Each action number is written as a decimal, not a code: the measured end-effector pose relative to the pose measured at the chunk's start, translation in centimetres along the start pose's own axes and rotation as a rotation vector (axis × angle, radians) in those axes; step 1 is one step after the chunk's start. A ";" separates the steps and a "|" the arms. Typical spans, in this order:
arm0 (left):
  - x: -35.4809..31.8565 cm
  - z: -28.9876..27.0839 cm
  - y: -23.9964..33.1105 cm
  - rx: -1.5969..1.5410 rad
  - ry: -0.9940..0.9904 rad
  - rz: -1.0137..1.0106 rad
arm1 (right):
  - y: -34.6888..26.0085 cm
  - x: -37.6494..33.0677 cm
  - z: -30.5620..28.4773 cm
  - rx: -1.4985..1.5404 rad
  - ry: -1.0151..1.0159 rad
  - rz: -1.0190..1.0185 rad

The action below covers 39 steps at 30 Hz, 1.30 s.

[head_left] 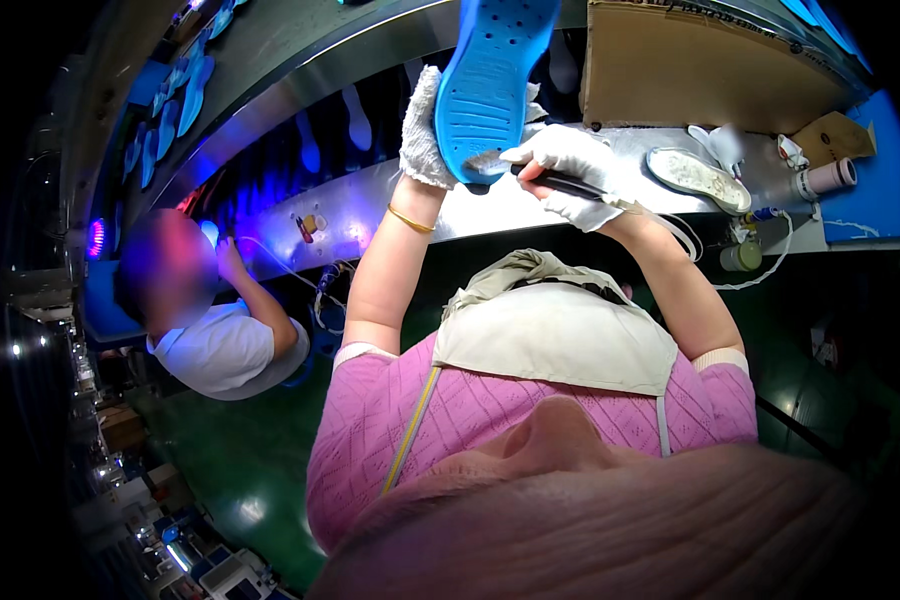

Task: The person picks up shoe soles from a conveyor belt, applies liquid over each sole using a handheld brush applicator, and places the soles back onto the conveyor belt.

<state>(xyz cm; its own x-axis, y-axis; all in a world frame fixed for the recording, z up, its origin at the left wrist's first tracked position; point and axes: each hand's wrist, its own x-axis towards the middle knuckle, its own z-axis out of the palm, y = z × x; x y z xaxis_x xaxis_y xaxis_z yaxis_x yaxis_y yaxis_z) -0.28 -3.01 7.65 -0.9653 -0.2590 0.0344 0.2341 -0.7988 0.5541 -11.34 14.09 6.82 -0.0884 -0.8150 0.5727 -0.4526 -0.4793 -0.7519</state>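
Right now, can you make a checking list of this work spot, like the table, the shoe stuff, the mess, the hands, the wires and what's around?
Surface: long metal bench, lit purple at its left.
Job's things: blue shoe sole, upright; brush touching its lower edge.
Clutter: pale sole, small jar, tube, cardboard sheet.
Grippers: left hand gloved, holds the sole; right hand gloved, grips the brush.
Cables: white cord hangs off the bench.
Surroundings: co-worker at left; green floor.

Long metal counter (490,205) curving across a dim workroom, lit from beneath by violet-blue light (260,180), with a brown cardboard panel (690,70) leaning behind it, a glossy green floor (240,470) below, and a seated co-worker (220,340) further along.
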 end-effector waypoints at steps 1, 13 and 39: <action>0.3 -0.2 0.0 0.044 0.046 -0.020 | 0.2 0.1 -0.3 -0.001 -0.040 -0.015; 2.5 -1.4 0.4 0.198 0.274 -0.262 | 0.9 1.2 -2.2 0.584 -0.061 0.422; 0.7 -0.1 -2.8 -0.022 0.014 -0.342 | 5.2 1.8 -11.5 0.273 0.566 0.539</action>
<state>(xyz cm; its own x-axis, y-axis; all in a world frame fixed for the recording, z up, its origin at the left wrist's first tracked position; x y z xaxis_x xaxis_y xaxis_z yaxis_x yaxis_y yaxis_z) -1.57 -1.00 6.03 -0.9867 0.0184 -0.1616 -0.1000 -0.8522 0.5136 -24.02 13.89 7.68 -0.6977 -0.7037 0.1343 0.0046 -0.1918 -0.9814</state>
